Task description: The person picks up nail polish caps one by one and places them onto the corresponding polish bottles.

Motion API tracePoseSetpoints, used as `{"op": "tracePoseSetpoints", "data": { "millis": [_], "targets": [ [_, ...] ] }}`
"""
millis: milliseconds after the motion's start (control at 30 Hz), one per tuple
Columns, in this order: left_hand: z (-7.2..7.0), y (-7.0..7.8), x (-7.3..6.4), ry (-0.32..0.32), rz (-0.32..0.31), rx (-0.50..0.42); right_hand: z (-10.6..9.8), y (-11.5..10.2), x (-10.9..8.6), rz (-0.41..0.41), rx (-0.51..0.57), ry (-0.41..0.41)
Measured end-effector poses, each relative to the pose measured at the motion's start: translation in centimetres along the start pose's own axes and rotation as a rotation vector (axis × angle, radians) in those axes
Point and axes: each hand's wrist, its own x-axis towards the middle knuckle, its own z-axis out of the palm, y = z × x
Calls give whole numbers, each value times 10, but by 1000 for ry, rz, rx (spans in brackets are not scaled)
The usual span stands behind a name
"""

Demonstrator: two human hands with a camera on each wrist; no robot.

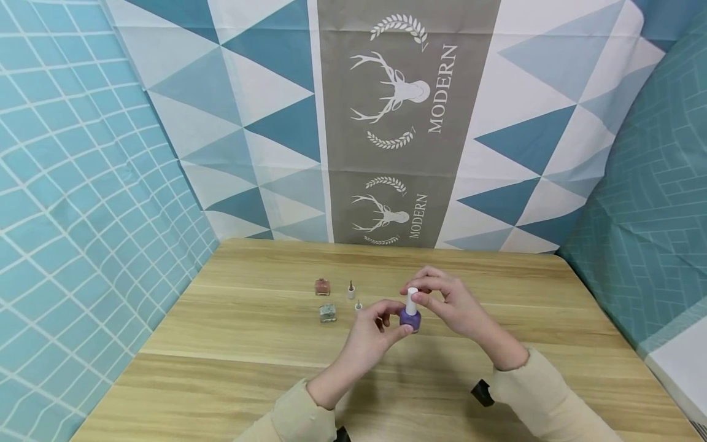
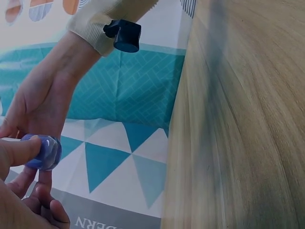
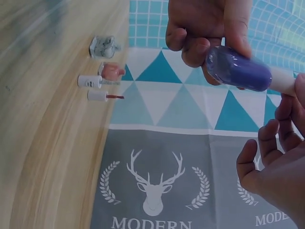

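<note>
A purple nail polish bottle [image 1: 410, 320] with a tall white cap [image 1: 411, 301] is held upright above the wooden table. My left hand [image 1: 371, 334] pinches the bottle's glass body between thumb and fingers. From the other side my right hand [image 1: 444, 301] grips the white cap with thumb and fingertips. In the right wrist view the purple bottle [image 3: 240, 71] shows its cap seated on the neck, the fingers of both hands around it. The left wrist view shows the bottle's base [image 2: 46, 152] beside the left thumb.
Left of my hands stand two small uncapped polish bottles, one pink [image 1: 323, 286] and one silvery [image 1: 328, 313]. Two white caps stand near them, brush upward, one [image 1: 351, 290] behind the other [image 1: 358, 306]. Patterned cloth [image 1: 265, 123] lines the back of the wooden table [image 1: 232, 331].
</note>
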Motion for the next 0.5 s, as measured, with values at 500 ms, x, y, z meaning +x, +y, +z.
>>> {"op": "tracePoseSetpoints", "data": {
  "millis": [500],
  "targets": [
    [-3,2,6,28,7,26,-13,-6,5,58,-145,86]
  ]
}}
